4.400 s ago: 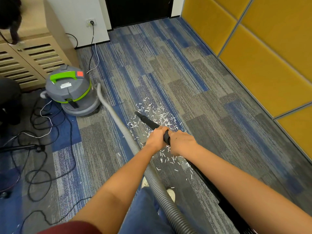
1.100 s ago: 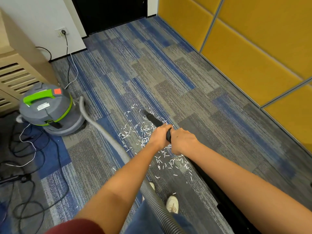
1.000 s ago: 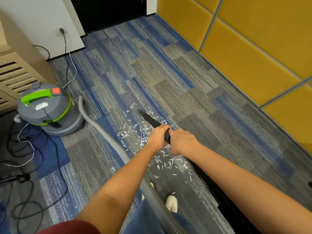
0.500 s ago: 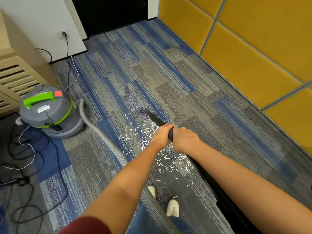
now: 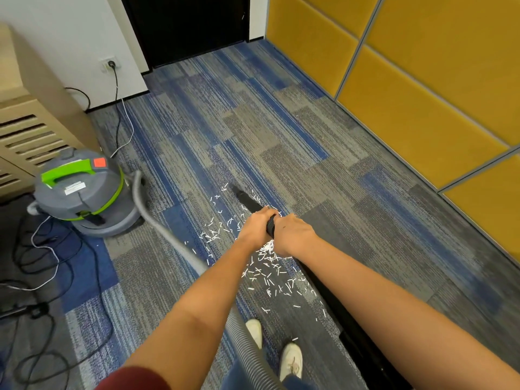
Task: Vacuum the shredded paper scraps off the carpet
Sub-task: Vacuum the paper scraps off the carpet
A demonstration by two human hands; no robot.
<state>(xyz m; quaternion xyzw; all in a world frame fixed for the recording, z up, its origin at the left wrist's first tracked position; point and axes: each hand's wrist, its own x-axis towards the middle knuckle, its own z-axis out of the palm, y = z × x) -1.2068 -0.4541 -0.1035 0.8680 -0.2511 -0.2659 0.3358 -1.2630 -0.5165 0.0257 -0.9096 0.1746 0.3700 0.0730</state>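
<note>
The left hand (image 5: 254, 228) and right hand (image 5: 291, 235) are side by side, both curled tight around the black vacuum wand (image 5: 249, 202). Its tip is on the carpet (image 5: 351, 192) just ahead of them. Shredded paper scraps (image 5: 267, 273) lie beneath and left of the hands. The grey-green canister vacuum (image 5: 81, 198) sits well left.

Office interior: striped carpet tiles (image 5: 253, 130), padded yellow wall panels (image 5: 422, 80), slatted wooden cabinet (image 5: 31, 136)
</note>
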